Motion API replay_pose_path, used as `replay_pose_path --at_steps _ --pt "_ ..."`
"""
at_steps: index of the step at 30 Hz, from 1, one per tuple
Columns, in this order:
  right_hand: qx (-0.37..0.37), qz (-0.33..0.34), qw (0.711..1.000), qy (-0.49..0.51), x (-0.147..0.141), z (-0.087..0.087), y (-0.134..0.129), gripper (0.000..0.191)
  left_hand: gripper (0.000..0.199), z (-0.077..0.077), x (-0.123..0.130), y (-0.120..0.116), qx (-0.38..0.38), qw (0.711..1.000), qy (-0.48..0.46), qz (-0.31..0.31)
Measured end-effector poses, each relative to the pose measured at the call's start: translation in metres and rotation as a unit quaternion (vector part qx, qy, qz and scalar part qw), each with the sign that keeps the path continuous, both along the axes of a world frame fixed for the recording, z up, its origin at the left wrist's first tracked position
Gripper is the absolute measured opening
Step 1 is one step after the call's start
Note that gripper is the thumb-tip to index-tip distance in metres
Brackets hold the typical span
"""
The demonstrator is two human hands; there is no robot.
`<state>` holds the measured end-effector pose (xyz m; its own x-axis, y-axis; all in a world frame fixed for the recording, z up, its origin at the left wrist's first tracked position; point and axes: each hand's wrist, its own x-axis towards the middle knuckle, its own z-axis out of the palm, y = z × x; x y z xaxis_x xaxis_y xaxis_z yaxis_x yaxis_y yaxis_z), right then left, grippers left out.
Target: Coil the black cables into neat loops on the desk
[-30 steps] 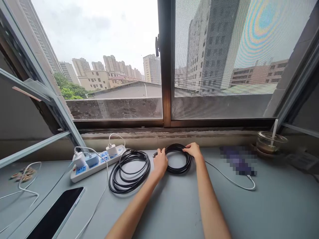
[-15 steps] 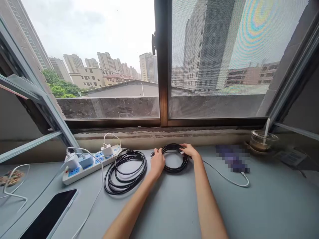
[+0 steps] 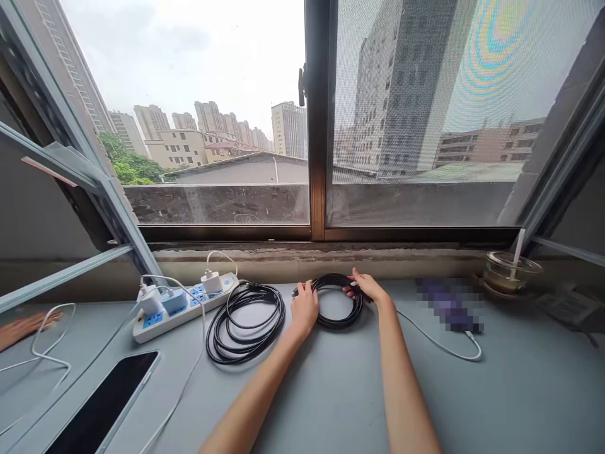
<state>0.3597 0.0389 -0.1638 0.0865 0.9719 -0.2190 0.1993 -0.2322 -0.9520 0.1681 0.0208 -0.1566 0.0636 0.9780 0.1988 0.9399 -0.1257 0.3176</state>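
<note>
Up front on the left, a phone (image 3: 104,403) is parked on the desk (image 3: 340,391). Further back, a loose coil (image 3: 236,360) of black cable is spread out, with a neater coil (image 3: 338,323) set just to its right, near the wall. That one's clamped on both sides: its left edge is gripped by the left hand (image 3: 305,309), its right edge by the right hand (image 3: 371,289). A power strip (image 3: 186,318) is crammed with plugs, left of the loose coil. It's all backed by a window (image 3: 317,189).

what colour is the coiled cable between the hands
Black round coiled cable, shown in the head view.
</note>
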Motion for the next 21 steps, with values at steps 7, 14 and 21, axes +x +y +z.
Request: replay_pose_path --at_steps 7,14,21 --pt "0.053 -0.024 0.996 -0.068 0.005 0.004 -0.003 0.029 0.035 0.004 -0.002 0.001 0.0 1.0 -0.007 -0.004" --pt "0.083 -0.033 0.989 -0.115 0.011 0.021 -0.01 0.025 0.03 0.012 -0.01 0.0 0.007 1.0 -0.013 -0.011" --pt "0.149 -0.065 0.979 -0.126 0.023 0.064 -0.034 0.018 0.033 0.046 -0.021 0.001 -0.04 0.999 -0.013 0.002"
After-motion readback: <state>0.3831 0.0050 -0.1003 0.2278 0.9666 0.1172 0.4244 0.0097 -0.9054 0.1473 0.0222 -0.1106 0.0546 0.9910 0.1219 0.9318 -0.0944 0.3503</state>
